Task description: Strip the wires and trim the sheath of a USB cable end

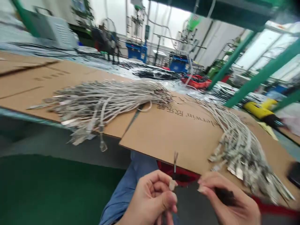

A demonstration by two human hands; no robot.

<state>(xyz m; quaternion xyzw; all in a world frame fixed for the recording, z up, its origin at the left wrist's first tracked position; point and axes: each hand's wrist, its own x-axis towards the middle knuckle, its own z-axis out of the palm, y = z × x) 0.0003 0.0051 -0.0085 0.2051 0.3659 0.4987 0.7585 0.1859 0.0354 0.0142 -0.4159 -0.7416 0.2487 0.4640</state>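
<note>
My left hand (156, 197), low in the middle of the head view, is closed on a cable, thumb against the curled fingers. The thin wire ends (175, 161) of that cable stick up above the fingertips, in front of the cardboard's edge. Most of the cable is hidden in the fist. To the right, apart from it, my right hand (231, 197) is pinched shut, thumb against index finger. A dark patch shows inside its palm; whether it is a thing or shadow I cannot make out. A bundle of white cables (241, 150) lies just beyond the right hand.
Flat cardboard (173, 134) covers the table. A bigger pile of white cables (110, 100) lies at the left, its ends hanging over the front edge. At the right lies a yellow and black tool (260, 114). Behind stand a red tray (197, 82), black cables (157, 74) and green posts.
</note>
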